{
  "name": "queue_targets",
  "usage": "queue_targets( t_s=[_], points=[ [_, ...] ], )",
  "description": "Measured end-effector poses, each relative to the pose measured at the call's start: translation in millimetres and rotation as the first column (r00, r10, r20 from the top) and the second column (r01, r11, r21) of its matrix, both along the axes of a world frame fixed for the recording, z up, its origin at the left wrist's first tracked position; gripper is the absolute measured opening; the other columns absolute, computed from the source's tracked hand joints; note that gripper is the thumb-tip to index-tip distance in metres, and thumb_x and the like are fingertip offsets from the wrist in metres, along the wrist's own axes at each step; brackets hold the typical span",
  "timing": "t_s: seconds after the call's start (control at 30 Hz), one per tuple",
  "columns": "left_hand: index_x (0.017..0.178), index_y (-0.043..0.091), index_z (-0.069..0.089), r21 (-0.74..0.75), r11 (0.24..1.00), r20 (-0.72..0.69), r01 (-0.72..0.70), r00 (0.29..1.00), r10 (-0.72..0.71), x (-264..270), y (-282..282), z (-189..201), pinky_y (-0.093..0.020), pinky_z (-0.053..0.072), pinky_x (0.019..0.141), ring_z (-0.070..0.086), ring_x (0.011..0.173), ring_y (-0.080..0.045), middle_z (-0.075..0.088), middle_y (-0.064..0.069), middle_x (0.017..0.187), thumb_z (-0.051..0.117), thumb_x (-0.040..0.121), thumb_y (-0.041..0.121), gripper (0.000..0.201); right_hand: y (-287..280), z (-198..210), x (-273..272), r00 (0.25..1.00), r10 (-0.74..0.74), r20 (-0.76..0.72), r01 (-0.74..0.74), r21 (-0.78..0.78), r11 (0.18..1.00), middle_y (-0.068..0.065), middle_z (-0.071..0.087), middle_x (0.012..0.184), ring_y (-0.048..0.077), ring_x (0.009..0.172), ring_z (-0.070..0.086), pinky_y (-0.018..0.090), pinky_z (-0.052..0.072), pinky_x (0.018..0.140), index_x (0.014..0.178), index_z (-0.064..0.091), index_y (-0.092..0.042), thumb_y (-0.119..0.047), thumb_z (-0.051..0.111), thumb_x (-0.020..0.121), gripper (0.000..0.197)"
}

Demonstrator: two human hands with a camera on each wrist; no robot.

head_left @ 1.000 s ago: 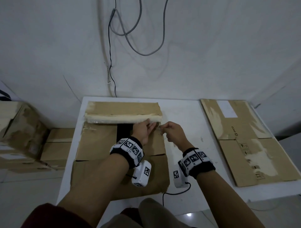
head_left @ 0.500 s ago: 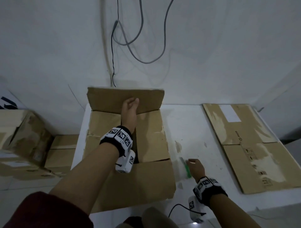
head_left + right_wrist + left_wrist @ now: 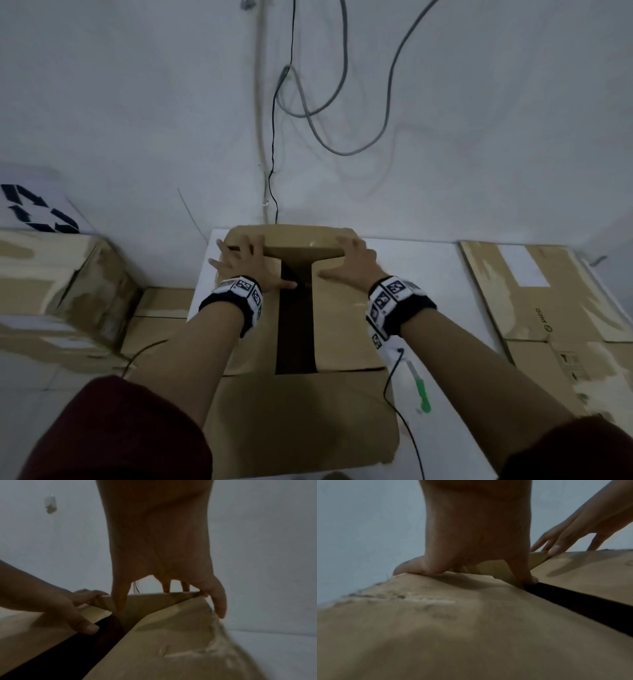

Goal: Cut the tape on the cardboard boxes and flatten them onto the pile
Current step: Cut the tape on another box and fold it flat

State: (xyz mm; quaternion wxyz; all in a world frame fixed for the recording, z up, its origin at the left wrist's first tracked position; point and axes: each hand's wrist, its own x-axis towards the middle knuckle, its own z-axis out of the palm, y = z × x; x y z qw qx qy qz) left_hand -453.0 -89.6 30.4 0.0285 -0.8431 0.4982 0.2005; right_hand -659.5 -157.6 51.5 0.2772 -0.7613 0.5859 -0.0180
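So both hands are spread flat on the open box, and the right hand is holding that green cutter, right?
Not quite. Both the left hand and the right hand are spread on the open box, but the right hand holds nothing. The head view shows the green cutter lying on the table, beside the box.

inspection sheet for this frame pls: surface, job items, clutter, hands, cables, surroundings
Surface: white table, mostly covered by cardboard.
Job's things: open box, dark gap between its top flaps; flattened cardboard pile at right; green cutter lying on the table.
Clutter: nothing seen.
Hands: left hand and right hand spread flat, pressing the far flap.
Cables: grey and black wall cables; black wrist lead.
Surroundings: white wall; more boxes at left.
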Motion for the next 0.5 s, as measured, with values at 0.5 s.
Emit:
queue_targets(
  t_s=[0.5],
  points=[
    [0.154,0.026,0.015,-0.25,0.954,-0.764,-0.168,0.639,-0.087,54,36,43,-0.046,0.019,0.117,0.016,0.146,-0.027,0.021,-0.001,0.159,0.057,0.079,0.056,0.091,24,8,-11,0.956,-0.088,0.281,0.054,0.128,0.99,0.002,0.004,0.165,0.027,0.151,0.004,0.047,0.015,0.118,0.157,0.009,-0.026,-0.049,0.068,0.086,0.095]
  ],
)
